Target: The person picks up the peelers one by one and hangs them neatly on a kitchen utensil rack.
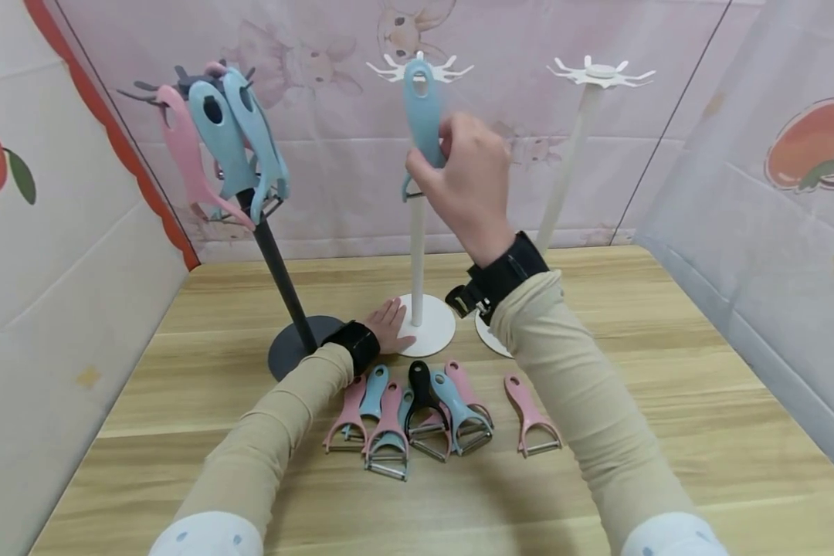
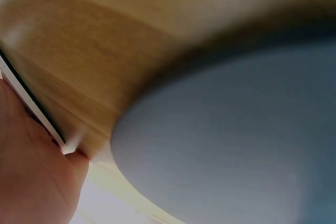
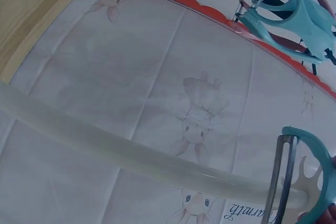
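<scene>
My right hand [image 1: 469, 174] pinches a blue peeler [image 1: 422, 116] by its handle, its holed end up against the hooks of the middle white stand [image 1: 417, 239]. Whether the hole is over a hook I cannot tell. In the right wrist view the blue peeler's [image 3: 320, 150] metal blade shows at the right edge. My left hand [image 1: 387, 328] rests with straight fingers on the white stand's round base [image 1: 434, 328]. In the left wrist view, part of the left hand [image 2: 39, 177] touches the edge of that base. Several peelers lie on the table, among them a black peeler [image 1: 420, 386].
Left of centre stands a dark stand [image 1: 278, 266] with pink and blue peelers [image 1: 224, 147] on its hooks. Another white stand [image 1: 573, 154] is at the right, behind my right arm. One pink peeler [image 1: 526, 405] lies apart on the wooden table [image 1: 702, 401]. Printed cloth surrounds the table.
</scene>
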Demonstrator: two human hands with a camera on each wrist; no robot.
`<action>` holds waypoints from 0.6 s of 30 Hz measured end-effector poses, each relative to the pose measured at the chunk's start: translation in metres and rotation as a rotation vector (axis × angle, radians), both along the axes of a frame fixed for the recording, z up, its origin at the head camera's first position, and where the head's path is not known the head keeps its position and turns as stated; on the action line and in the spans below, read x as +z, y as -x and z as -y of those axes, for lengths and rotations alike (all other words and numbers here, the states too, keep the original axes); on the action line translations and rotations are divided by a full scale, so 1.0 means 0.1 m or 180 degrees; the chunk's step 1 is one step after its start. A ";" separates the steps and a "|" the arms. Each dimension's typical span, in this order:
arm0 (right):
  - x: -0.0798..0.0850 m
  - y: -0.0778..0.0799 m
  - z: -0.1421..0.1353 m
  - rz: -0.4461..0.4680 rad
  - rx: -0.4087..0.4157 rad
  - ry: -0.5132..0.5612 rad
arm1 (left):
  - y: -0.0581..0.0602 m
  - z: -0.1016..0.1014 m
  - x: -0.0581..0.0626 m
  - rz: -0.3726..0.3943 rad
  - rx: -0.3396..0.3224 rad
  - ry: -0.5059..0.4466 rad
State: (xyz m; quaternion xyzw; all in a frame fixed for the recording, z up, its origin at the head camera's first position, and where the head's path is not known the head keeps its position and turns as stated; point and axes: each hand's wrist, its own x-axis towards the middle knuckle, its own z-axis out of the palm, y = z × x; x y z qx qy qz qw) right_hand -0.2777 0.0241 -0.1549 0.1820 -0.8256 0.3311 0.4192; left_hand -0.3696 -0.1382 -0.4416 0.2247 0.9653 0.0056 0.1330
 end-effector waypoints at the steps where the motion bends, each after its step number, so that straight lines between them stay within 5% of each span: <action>1: 0.00 0.01 0.01 0.0061 -0.0021 -0.0027 | -0.01 -0.01 0.01 0.0011 0.0005 0.0007; 5: -0.03 0.02 0.00 0.0222 -0.0078 -0.0116 | -0.02 -0.03 0.03 0.0077 0.0042 0.0065; 13: -0.15 -0.02 -0.13 0.0045 0.0005 -0.0128 | 0.02 -0.02 -0.02 0.0024 0.0068 0.0101; 18: -0.30 -0.07 -0.31 0.0205 0.0003 -0.0435 | 0.03 -0.03 -0.05 0.0061 0.0122 0.0083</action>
